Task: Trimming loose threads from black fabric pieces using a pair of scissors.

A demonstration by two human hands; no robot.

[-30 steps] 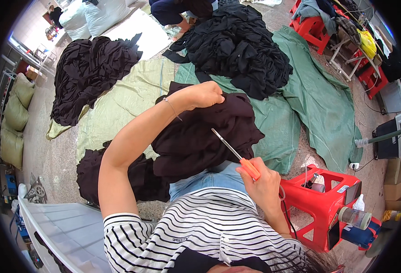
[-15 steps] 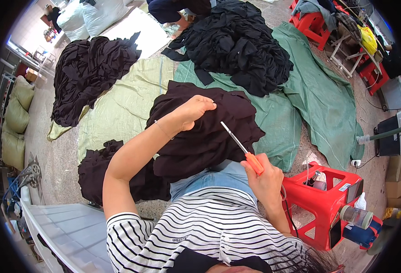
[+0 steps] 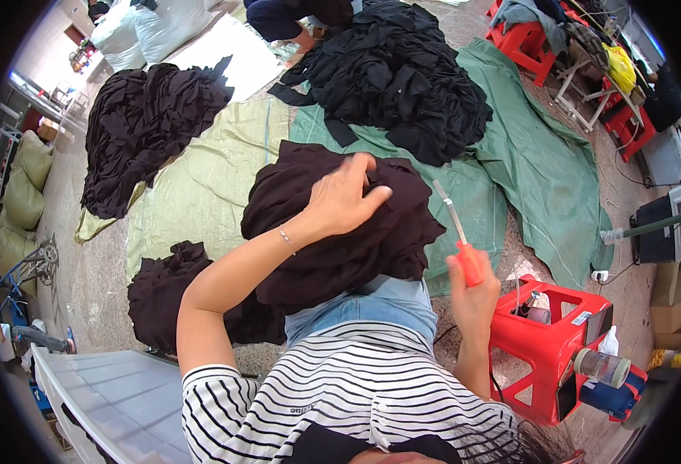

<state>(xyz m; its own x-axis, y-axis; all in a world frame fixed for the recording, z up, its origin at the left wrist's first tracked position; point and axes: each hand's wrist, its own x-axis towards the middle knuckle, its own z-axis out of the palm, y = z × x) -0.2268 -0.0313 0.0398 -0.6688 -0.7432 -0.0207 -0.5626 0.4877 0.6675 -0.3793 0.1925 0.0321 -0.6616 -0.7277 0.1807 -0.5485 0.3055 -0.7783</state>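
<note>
With the left hand (image 3: 344, 203) spread open over dark cloth (image 3: 352, 251), the orange-handled tool (image 3: 470, 265) clamped in the right hand (image 3: 476, 300) at four o'clock might snag it if swung inward.

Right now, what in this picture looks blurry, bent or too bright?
Head view: the right hand and orange-handled tool look smeared, the left hand blurs at a fingertip; same head view: the white sheet looks washed out, and the scene bends near its black rim.

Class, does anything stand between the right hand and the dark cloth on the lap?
Nothing visible does: the right hand holds an orange-handled tool just right of the dark cloth.
</note>
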